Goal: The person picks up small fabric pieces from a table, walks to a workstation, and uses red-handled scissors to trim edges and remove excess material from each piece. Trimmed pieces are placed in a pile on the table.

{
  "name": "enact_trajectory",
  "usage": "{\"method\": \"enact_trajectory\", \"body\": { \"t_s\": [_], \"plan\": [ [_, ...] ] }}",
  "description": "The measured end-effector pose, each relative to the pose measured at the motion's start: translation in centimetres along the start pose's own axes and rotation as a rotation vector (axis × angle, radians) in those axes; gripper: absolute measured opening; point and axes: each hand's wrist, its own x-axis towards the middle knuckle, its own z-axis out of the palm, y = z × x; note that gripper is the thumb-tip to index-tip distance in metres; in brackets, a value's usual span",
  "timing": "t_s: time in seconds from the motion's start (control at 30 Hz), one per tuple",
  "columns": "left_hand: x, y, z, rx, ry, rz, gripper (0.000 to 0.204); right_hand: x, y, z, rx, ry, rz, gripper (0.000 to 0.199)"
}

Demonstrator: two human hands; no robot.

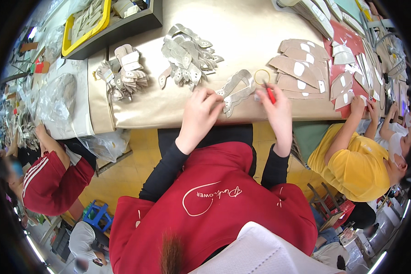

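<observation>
My left hand (200, 116) is closed, its thumb and fingertips pinching the near-left edge of a silvery cut shoe piece (239, 82) with a looped outline. In my right hand (277, 114) is a small red-handled tool (271, 95) with a thin dark tip; its exact kind is too small to tell. Just beyond that tip lies a thin yellow ring (262, 76), like a rubber band. Farther left of the held piece, a loose pile of similar silvery pieces (187, 55) covers part of the table (246, 39).
A bundle of cut pieces (125, 73) lies at left, below a dark tray (137, 23) with a yellow frame. Fanned beige panels (301, 68) with white labels lie at right. Co-workers in yellow (356, 160) and red (55, 182) sit on either side.
</observation>
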Motion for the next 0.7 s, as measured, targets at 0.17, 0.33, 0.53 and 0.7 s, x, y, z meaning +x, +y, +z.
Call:
{"method": "enact_trajectory", "body": {
  "t_s": [0.17, 0.33, 0.53, 0.7],
  "plan": [
    [-0.7, 1.1, 1.5, -0.113, -0.062, -0.09, 0.019, -1.7, -0.2, -1.2, 0.027, 0.109, -0.197, 0.029],
    [-0.1, 0.9, 1.3, -0.063, -0.13, -0.058, 0.012, -3.9, -0.4, 1.0, -0.08, -0.057, -0.419, 0.03],
    [1.0, 0.8, 0.7, 0.131, -0.235, 0.051, 0.011, -4.2, 0.0, 3.1, -0.239, -0.085, -0.449, 0.024],
    [1.3, 0.8, 0.7, 0.198, -0.27, 0.121, 0.016, -4.1, 0.0, 2.8, -0.279, -0.041, -0.481, 0.026]
  ]
}}
